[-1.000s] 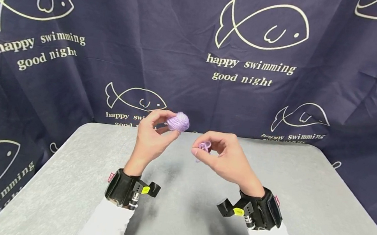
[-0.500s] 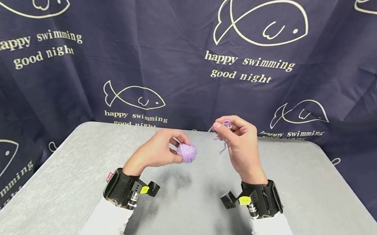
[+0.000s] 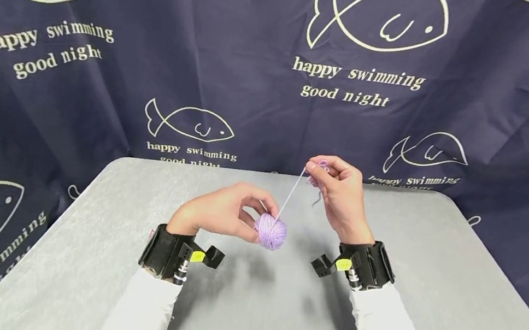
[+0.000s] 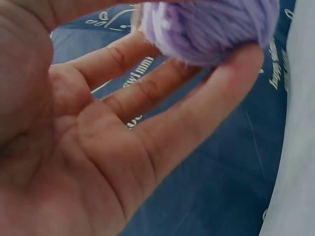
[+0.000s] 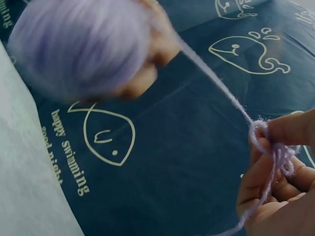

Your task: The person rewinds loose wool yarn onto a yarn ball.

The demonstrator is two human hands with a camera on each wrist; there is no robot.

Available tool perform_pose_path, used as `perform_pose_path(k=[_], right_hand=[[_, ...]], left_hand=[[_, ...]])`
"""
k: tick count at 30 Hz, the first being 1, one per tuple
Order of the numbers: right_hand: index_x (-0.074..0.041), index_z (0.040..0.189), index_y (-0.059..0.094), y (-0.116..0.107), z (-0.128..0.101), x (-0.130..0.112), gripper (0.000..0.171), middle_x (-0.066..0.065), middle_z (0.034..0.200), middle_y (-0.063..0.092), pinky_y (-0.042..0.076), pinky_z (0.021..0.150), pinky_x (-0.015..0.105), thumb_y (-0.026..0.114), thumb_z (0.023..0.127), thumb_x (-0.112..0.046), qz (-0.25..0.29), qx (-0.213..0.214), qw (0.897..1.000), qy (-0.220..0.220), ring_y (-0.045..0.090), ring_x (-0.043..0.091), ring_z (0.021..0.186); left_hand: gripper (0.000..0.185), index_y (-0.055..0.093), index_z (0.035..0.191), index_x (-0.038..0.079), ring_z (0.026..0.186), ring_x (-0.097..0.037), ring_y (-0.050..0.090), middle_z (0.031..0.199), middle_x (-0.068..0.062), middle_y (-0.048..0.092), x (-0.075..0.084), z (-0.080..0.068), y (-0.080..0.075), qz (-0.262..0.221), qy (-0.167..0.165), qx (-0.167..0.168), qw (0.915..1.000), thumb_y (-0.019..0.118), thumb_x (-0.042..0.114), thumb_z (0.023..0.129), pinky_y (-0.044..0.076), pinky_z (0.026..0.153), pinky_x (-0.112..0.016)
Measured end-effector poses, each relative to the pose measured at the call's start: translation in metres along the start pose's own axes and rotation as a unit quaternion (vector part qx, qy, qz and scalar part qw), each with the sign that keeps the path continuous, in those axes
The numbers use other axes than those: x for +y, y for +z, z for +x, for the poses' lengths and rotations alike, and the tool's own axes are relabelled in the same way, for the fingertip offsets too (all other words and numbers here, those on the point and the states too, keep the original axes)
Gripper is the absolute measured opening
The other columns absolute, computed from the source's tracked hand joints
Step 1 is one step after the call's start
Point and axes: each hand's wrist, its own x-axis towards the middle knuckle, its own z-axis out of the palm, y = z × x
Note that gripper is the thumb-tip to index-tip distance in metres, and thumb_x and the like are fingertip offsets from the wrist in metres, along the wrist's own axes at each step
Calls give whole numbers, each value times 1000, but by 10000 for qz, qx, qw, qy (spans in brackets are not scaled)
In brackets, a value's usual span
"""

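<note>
A small ball of lilac yarn (image 3: 271, 233) is held above the table between the thumb and fingertips of my left hand (image 3: 226, 210). In the left wrist view the yarn ball (image 4: 211, 32) rests against the fingertips, its top cut off by the frame. Higher and to the right, my right hand (image 3: 340, 191) pinches the yarn between thumb and index finger. A taut yarn strand (image 3: 292, 193) runs from the ball up to that pinch. Small loops of yarn (image 5: 275, 147) bunch within the right hand's fingers, and a loose tail (image 5: 261, 201) hangs below them.
Both hands are over a light grey table (image 3: 429, 273). Behind its far edge hangs a dark blue curtain (image 3: 255, 76) printed with fish outlines and lettering. Each wrist wears a black strap (image 3: 167, 252) with a small camera mount.
The left hand has lowered the yarn ball and moved it right. The right hand has risen and moved right, and a straight strand now stretches between the hands. The head view has tilted down slightly.
</note>
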Motion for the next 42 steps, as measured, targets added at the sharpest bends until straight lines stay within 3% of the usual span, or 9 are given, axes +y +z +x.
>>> perform_pose_path(k=[5,8,12,15,21,25,28,32,42], right_hand=[[2,94,73,-2,1,6,6,2,81,71,51,63,21,74,88,4,-1012,-112,9948,-104,62,11,67],[7,99,72,-2,-1,10,12,-1,79,70,49,59,21,74,89,1,-1785,-239,9836,-36,62,12,67],[7,100,72,1,-5,13,13,0,76,66,44,54,21,74,89,0,-2460,-566,9676,99,58,11,65],[5,97,72,4,-7,16,9,3,76,66,43,53,22,73,89,0,-2843,-1033,9531,140,58,12,63],[-4,91,74,17,-13,16,3,4,76,68,48,54,24,72,89,-2,-3523,-1947,9154,-8,62,22,63],[-7,89,75,25,-18,13,6,1,76,66,45,53,23,73,88,-1,-3502,-2175,9109,-183,58,17,62],[-8,88,76,29,-20,11,9,1,76,66,45,53,23,73,88,0,-3392,-2242,9133,-234,56,15,62],[-7,90,75,30,-22,8,7,3,77,66,46,53,23,73,89,0,-3281,-2226,9179,-141,58,15,62],[0,94,74,20,-15,8,7,11,79,70,49,53,25,76,88,-3,-2764,-1615,9473,-118,63,22,62]], left_hand=[[40,63,112,-6,99,-27,67,109,-13,64,9,0,-2,-621,525,185,9965,78,-13,75,61,80,-47],[42,63,112,-6,102,-28,66,111,-15,62,13,-1,-2,-1348,939,597,9846,77,-17,74,60,84,-50],[45,67,110,3,102,-24,65,112,-10,64,15,0,-3,-2003,1588,1508,9550,73,-21,72,60,87,-40],[49,69,108,10,99,-20,66,110,-6,67,14,4,-3,-2082,1890,2443,9280,69,-22,71,59,83,-29],[47,69,103,12,93,-18,66,107,-4,66,10,14,-3,-2085,1820,4025,8726,68,-23,72,57,79,-24],[45,68,103,10,90,-16,66,106,-5,64,4,20,-2,-1857,1668,4497,8576,71,-24,73,59,76,-25],[42,67,105,3,90,-15,66,108,-6,63,-2,22,-1,-1462,1530,4703,8567,73,-23,73,59,76,-25],[40,64,109,-6,92,-18,66,112,-12,62,-13,23,0,-782,1257,4779,8658,76,-19,73,60,78,-30],[35,66,107,-4,97,-33,70,108,-18,66,-34,21,3,657,22,3968,9155,78,-12,75,61,84,-43]])
